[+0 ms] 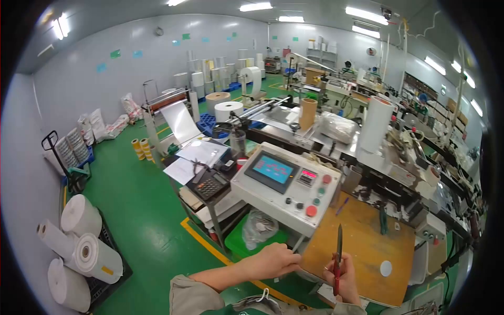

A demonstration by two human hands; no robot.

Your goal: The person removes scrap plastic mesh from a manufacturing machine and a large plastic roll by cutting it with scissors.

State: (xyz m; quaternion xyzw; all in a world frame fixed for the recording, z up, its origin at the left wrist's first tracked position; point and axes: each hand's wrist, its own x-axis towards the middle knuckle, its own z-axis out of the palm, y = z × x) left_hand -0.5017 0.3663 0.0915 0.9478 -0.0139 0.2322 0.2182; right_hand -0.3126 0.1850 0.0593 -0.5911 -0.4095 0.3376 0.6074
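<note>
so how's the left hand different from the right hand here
The left hand holds nothing and reaches out to the lower edge of the control panel; the right hand grips red-handled scissors, blades pointing up. The left hand lies knuckles-up, the right hand curled. Both hover over the wooden board.

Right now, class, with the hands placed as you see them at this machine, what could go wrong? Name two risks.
The right hand holds a red-handled blade point up, close to the left hand; a slip could cut it. The left hand rests at the edge of the control panel, whose buttons could perhaps be bumped.
</note>
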